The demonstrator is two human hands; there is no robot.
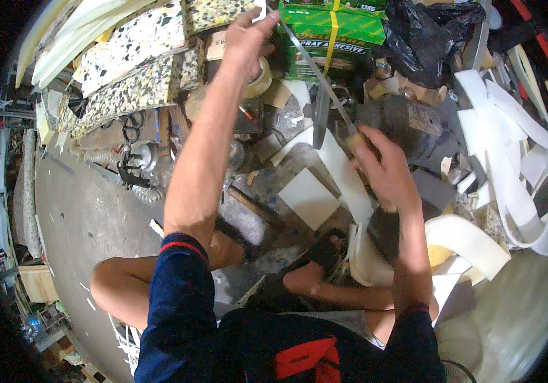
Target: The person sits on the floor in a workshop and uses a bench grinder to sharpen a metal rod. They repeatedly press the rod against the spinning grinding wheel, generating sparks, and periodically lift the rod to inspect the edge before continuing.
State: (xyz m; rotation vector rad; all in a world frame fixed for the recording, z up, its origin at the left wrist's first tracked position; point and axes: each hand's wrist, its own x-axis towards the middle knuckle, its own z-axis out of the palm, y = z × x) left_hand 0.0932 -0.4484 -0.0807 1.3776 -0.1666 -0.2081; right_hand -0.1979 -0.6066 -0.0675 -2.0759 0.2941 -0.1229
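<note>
My right hand (386, 169) is wrapped round the light wooden handle of a long thin knife (317, 71). The blade slants up and left, ending close to my left fingertips. At the top, my left hand (248, 45) is stretched far forward, its fingers closed at a small white piece (260, 7) that is cut off by the picture's edge. A dark grey, blade-like strip (320, 118) points down beside the knife; what bears it is hidden. Below lie a white square of foam (309, 198) and a long curved white strip (344, 172).
A green box (331, 38) with a yellow strap stands ahead, beside a black plastic bag (430, 38). Speckled foam blocks (133, 51) are stacked at far left. White foam offcuts (510, 147) heap up on the right. A roll of tape (260, 80) sits under my left wrist.
</note>
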